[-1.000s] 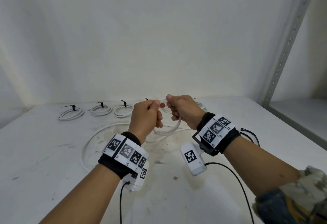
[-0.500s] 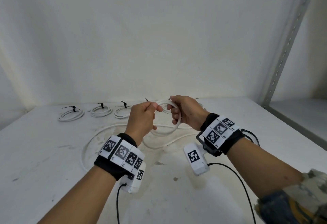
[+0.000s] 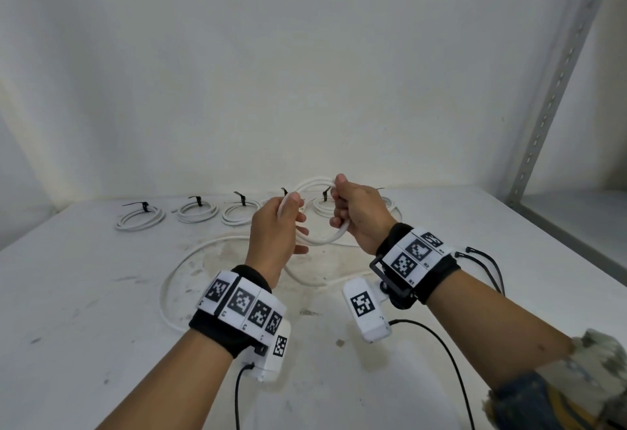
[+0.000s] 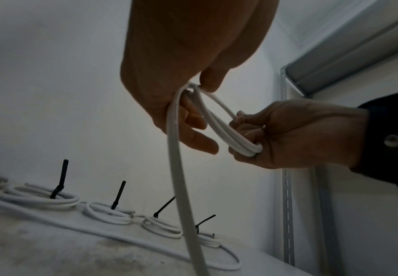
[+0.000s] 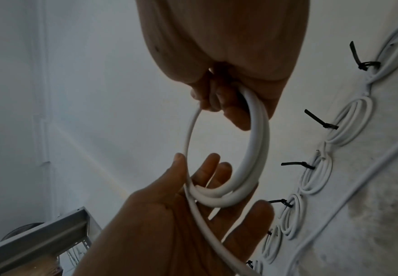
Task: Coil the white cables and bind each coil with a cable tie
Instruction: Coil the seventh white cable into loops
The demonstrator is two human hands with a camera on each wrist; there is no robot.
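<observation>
Above the table I hold a white cable coil of about three turns between both hands. My right hand grips one side of the coil, fingers curled round the strands. At the opposite side my left hand pinches a strand between thumb and forefinger, its other fingers loosely spread. The left wrist view shows that pinch at the left hand and the right hand wrapped on the coil. From the left hand the loose tail drops to the table and loops wide.
Several coils bound with black ties lie in a row along the back of the stained white table. A perforated metal upright rises at the right. Black leads trail from the wrist cameras.
Both hands rose and drew apart. The left hand loosened from a fist to a thumb pinch with spread fingers, and the coil now shows as an open ring between the hands.
</observation>
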